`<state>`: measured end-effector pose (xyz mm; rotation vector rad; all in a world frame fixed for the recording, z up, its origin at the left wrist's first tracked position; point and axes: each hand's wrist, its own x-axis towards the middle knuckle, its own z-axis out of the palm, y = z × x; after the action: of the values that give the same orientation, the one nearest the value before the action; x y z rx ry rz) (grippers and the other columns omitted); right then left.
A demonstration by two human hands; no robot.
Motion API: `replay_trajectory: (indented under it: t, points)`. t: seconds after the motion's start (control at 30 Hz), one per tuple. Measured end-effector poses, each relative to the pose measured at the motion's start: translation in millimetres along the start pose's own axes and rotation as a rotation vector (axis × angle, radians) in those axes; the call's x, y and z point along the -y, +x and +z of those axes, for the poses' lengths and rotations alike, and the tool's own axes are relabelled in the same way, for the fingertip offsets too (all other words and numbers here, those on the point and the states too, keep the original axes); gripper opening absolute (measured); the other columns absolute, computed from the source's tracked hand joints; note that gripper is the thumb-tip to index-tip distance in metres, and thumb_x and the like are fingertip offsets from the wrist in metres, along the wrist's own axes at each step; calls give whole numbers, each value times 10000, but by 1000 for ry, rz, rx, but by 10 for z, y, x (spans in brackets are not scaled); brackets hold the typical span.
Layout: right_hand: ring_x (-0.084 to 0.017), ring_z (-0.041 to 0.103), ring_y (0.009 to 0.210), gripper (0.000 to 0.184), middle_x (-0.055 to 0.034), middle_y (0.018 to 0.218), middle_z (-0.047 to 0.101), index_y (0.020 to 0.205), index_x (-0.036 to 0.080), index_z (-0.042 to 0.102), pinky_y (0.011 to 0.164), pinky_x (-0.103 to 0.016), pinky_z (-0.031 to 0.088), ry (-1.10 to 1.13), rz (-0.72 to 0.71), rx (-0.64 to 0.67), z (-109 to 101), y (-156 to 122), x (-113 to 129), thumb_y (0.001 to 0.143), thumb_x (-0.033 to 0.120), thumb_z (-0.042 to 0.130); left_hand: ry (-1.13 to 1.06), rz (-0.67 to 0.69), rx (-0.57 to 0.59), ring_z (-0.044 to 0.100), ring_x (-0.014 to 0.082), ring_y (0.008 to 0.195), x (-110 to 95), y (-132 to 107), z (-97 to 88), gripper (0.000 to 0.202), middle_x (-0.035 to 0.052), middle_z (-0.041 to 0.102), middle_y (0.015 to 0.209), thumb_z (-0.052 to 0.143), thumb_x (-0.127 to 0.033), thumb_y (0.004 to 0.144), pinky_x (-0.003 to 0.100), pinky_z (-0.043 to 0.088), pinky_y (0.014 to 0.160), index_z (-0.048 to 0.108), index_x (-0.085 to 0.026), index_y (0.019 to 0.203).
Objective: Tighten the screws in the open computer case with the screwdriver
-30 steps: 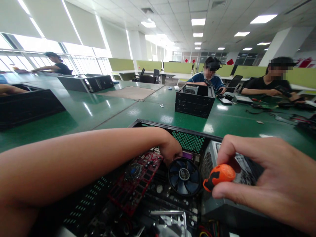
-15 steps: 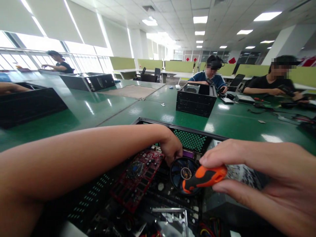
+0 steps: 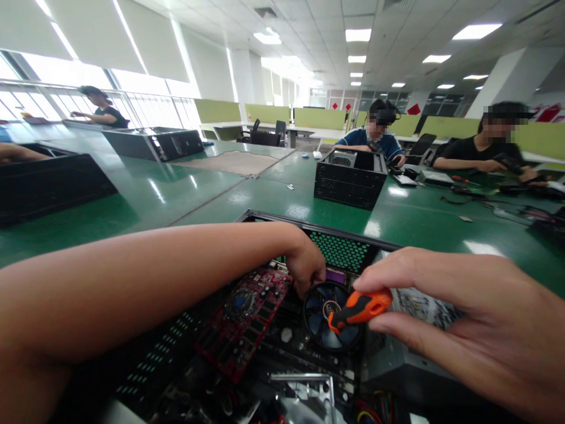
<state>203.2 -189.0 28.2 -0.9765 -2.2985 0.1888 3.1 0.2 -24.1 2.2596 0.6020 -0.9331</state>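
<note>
Right fingers (image 3: 377,277) pinch the orange-black handle (image 3: 362,308), long axis slanting down-left; left fingers (image 3: 305,284) unclear.

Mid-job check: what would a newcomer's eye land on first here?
Likely the bright orange-and-black handle pinched between the right hand's thumb and fingers, its narrow end overlapping the round fan in view. Next, the red circuit board left of the fan, inside the open black case. The left hand reaches in at the fan's far edge.
</note>
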Motion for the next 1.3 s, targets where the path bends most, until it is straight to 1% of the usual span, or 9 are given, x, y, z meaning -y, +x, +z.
replay_trajectory:
  t: [0.33, 0.57, 0.67, 0.77, 0.87, 0.97, 1.07, 1.13, 1.3]
  points:
    - [-159, 813, 893, 205, 107, 1029, 850, 1181, 386, 714, 783, -280, 647, 34, -25, -9, -3, -27, 42, 1067, 251, 610, 4, -37, -20, 640, 216, 801, -31, -19, 11, 156, -56, 701, 680, 843, -171, 632, 316, 512, 812, 713, -222, 701]
    - [-185, 791, 751, 61, 64, 957, 839, 1093, 373, 759, 588, -293, 600, -28, -48, 74, -97, 27, 20, 1039, 397, 744, -9, -15, -10, 647, 206, 785, -29, -12, 0, 171, -66, 703, 672, 825, -131, 611, 301, 497, 774, 701, -223, 685]
    - [-174, 800, 791, 58, 59, 961, 835, 1081, 347, 749, 693, -269, 635, -36, -39, 54, -79, 41, 21, 1070, 344, 693, -2, -19, -18, 643, 215, 787, -15, 6, 2, 144, -55, 711, 676, 828, -177, 615, 313, 513, 797, 714, -227, 688]
    - [-159, 815, 910, 178, 51, 1055, 844, 1174, 340, 732, 835, -247, 643, -31, -46, 44, -42, 19, 28, 1080, 233, 626, 8, -18, -19, 660, 234, 825, -17, 15, 3, 149, -42, 733, 699, 848, -221, 600, 323, 533, 827, 733, -230, 694]
    - [-149, 817, 982, 288, 67, 1159, 846, 1265, 369, 699, 891, -242, 634, -23, -62, 27, -25, -27, 39, 1070, 184, 596, 29, -21, -22, 666, 240, 834, -40, 1, -5, 168, -42, 726, 687, 860, -213, 584, 321, 536, 817, 721, -228, 677]
    - [-170, 813, 983, 262, 75, 1160, 842, 1245, 391, 702, 872, -268, 644, -14, -31, 33, -21, -42, 61, 1073, 224, 598, 19, -26, -6, 666, 233, 838, -68, -26, -15, 197, -52, 717, 688, 861, -180, 577, 306, 527, 797, 706, -226, 688]
    - [-186, 806, 894, 118, 64, 1061, 837, 1146, 384, 738, 751, -275, 645, -6, 11, 63, -18, -5, 79, 1077, 335, 657, 9, -26, -13, 654, 220, 822, -84, -47, -17, 177, -57, 711, 687, 840, -185, 606, 299, 514, 782, 694, -226, 696]
    - [-178, 802, 829, 72, 67, 1009, 838, 1104, 379, 754, 717, -266, 642, -14, 30, 60, -31, 18, 74, 1072, 404, 695, 16, -34, -24, 638, 213, 793, -88, -55, -16, 154, -59, 693, 660, 825, -208, 621, 301, 510, 782, 686, -229, 685]
    - [-188, 842, 861, 150, 81, 1086, 874, 1213, 421, 768, 840, -291, 683, -47, 74, -46, -163, -61, -49, 1091, 425, 681, 10, -59, -12, 637, 205, 767, -108, -68, -18, 130, -56, 691, 657, 800, -215, 643, 299, 512, 794, 673, -235, 663]
